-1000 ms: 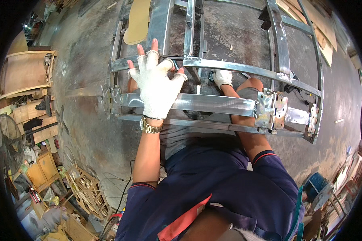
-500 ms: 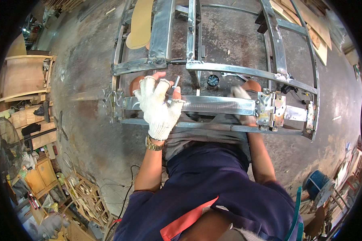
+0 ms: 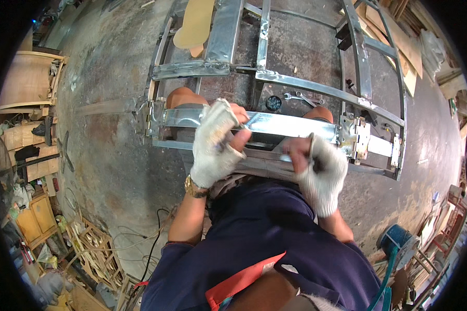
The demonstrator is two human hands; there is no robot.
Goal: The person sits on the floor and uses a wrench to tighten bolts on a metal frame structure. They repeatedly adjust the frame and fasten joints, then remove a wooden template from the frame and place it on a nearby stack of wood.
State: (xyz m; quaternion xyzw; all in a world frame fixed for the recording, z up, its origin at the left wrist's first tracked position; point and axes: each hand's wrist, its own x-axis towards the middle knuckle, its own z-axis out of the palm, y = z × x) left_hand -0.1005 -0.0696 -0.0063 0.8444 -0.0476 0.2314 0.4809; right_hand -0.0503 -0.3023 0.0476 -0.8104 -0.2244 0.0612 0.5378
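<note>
A person [image 3: 254,223] is wearing white knit fingerless gloves [image 3: 207,165], a gold-toned wristwatch [image 3: 194,188], gray shorts [image 3: 267,169] and a navy short-sleeved shirt [image 3: 264,233] bearing a red strip [image 3: 238,284].

Support surface: a grey concrete floor [image 3: 124,176], marked by dark staining and pale, worn patches. Near its middle, a round black dish [image 3: 273,103] of small parts is noted, with wrenches [image 3: 310,100] laid just beside it. A small pale scrap [image 3: 295,69] is seen farther off. Above this area a metal frame [image 3: 308,83] is positioned; its floor contact cannot be made out. Flat boards [image 3: 410,78] are spread at upper right. A black cable [image 3: 151,246] is strewn at lower left, near piled wood offcuts [image 3: 93,241].
</note>
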